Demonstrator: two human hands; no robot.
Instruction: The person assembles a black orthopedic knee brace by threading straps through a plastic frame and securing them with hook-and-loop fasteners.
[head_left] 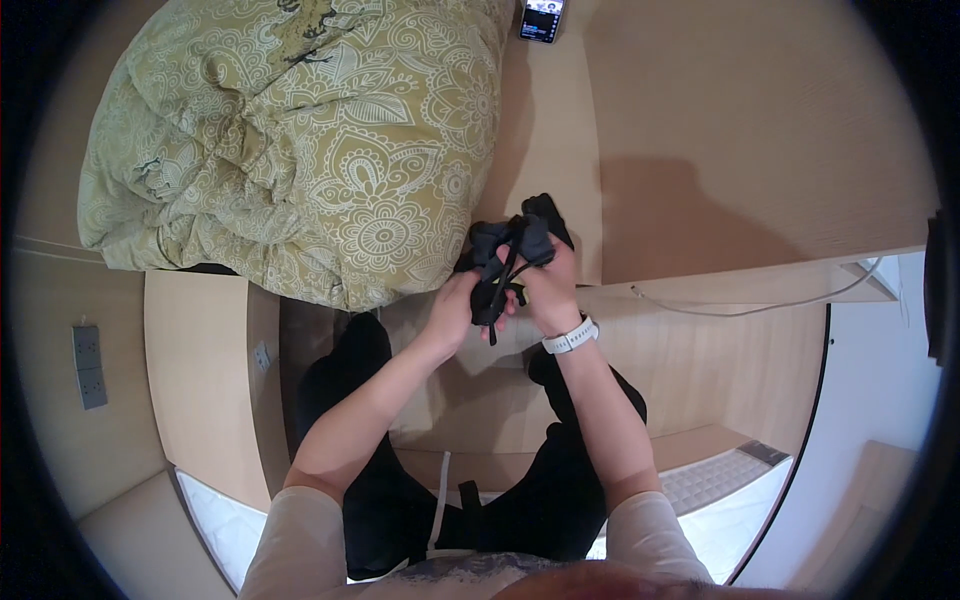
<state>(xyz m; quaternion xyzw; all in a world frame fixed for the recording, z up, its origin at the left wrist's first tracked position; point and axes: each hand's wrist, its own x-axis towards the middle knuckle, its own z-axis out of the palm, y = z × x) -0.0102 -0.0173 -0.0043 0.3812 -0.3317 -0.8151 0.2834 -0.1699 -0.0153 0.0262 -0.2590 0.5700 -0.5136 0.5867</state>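
Observation:
Both hands meet over the gap between my knees, near the corner of a patterned quilt. A black bundle with soft dark folds and thin straps is held between them; its exact kind I cannot make out. My left hand is closed around the lower left part of the bundle. My right hand, with a white watch on its wrist, grips it from the right. Some fingers are hidden behind the bundle. The mustard quilt with white flower patterns lies puffed up just left of it.
A lit phone rests on the wooden desk at the far side. A pale cable hangs below the desk's near edge. Wall sockets are at far left, beside a wooden cabinet. My black-trousered legs are spread below.

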